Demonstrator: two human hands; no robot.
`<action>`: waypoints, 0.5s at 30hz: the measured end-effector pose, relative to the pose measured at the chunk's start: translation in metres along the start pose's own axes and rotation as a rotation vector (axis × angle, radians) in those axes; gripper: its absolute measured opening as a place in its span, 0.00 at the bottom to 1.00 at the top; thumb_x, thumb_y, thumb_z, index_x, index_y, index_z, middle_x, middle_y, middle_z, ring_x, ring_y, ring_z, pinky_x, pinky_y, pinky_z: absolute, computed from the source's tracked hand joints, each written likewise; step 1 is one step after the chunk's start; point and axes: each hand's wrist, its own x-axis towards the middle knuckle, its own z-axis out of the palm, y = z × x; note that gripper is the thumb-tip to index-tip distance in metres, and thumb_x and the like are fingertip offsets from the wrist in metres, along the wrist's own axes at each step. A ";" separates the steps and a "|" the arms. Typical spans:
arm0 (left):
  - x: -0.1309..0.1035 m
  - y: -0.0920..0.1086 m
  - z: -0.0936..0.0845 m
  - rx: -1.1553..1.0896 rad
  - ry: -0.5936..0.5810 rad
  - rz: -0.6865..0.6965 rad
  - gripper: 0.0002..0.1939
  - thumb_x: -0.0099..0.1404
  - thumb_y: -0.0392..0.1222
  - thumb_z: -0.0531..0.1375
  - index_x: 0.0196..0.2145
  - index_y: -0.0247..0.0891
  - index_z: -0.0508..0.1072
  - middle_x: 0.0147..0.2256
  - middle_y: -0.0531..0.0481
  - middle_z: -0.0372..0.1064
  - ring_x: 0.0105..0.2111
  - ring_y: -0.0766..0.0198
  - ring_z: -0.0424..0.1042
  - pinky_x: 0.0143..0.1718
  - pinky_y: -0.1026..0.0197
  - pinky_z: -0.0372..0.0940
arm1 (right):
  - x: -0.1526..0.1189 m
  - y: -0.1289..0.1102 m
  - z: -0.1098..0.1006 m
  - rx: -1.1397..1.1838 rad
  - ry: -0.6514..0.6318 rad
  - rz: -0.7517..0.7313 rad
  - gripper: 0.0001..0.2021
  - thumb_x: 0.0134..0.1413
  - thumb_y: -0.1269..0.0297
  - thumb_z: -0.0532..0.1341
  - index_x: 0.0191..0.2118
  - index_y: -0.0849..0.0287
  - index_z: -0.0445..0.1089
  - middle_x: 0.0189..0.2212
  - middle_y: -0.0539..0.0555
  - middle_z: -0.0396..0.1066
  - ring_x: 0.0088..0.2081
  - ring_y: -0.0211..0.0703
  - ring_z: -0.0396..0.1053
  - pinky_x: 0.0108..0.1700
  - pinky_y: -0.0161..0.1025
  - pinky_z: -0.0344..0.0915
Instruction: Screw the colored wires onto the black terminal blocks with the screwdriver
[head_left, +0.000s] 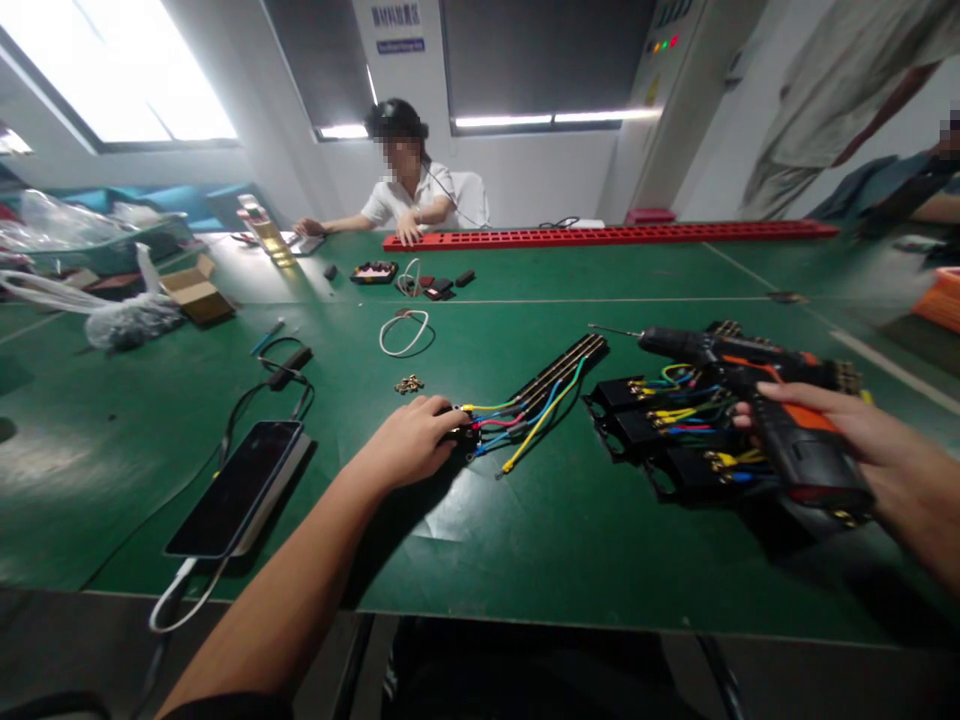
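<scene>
My right hand (847, 420) is closed round the handle of a black and orange cordless drill (787, 385). Its long thin bit (615, 330) points left, above the green table. Beneath the drill lie several black electrical units (682, 470) with yellow, blue and green wires. My left hand (409, 440) grips a small black part mostly hidden under its fingers. Coloured wires (517, 428) run from that part to a long black strip with brass-coloured contacts (566, 375). A little pile of brass screws (409, 384) lies just beyond my left hand.
A phone (236, 490) with cables lies at the left. Farther back are a white cable loop (405, 333), an open cardboard box (199, 290), a bottle (266, 232) and a long red slotted rail (600, 237). Across the table sits a person (412, 190); others are at the right.
</scene>
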 end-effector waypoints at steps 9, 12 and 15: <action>-0.001 -0.001 0.002 0.011 0.005 -0.002 0.18 0.66 0.35 0.58 0.54 0.44 0.71 0.50 0.43 0.69 0.49 0.52 0.70 0.51 0.49 0.69 | -0.027 0.005 0.017 0.449 -0.184 -0.178 0.11 0.57 0.69 0.57 0.38 0.53 0.77 0.39 0.54 0.73 0.33 0.33 0.73 0.36 0.25 0.73; -0.001 -0.001 0.003 0.011 0.008 -0.004 0.18 0.67 0.36 0.58 0.54 0.44 0.71 0.50 0.43 0.69 0.49 0.52 0.70 0.52 0.49 0.69 | -0.026 0.011 0.020 0.512 -0.298 -0.188 0.11 0.52 0.68 0.59 0.39 0.53 0.77 0.40 0.53 0.73 0.34 0.32 0.72 0.38 0.25 0.73; 0.000 -0.002 0.003 0.006 0.013 0.000 0.19 0.67 0.36 0.58 0.55 0.45 0.71 0.51 0.42 0.68 0.49 0.51 0.70 0.51 0.49 0.69 | -0.025 0.014 0.023 0.481 -0.313 -0.295 0.16 0.47 0.67 0.61 0.43 0.51 0.77 0.51 0.53 0.73 0.36 0.34 0.73 0.37 0.29 0.73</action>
